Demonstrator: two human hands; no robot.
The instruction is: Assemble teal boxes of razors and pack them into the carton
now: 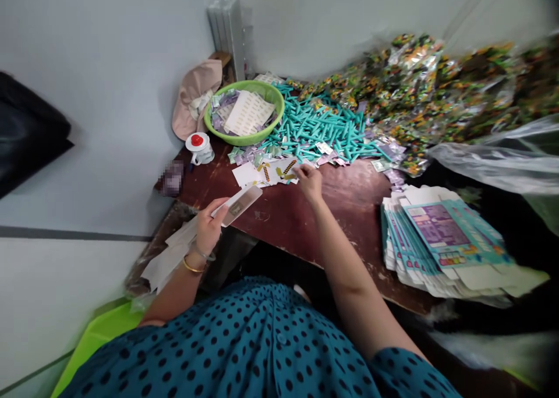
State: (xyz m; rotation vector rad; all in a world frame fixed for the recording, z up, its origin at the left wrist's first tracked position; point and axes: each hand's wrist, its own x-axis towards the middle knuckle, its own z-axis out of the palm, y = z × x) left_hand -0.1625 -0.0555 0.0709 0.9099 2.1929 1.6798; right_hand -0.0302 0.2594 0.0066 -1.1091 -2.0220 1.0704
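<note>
My left hand [208,226], with bangles at its wrist, is closed on a long, flat, pale box-like piece [242,206] that has a small dark square mark on its face. It is held tilted above the table's front edge. My right hand [309,182] is over the table with thumb and fingers pinched together; whatever lies between the fingertips is too small to make out. Just left of those fingertips lie white cards [267,173] printed with pixel-style pickaxe shapes. Behind the cards are small purple and green packets [251,154] and a heap of teal sticks [323,129].
A green basin [279,104] holds packets and printed sheets. Beside it stand a lidded cup [201,152] and a pink cap [192,98]. Patterned plastic packaging [437,83] is piled along the wall. Flat printed cartons [449,235] are stacked at the right on the dark red table [279,217].
</note>
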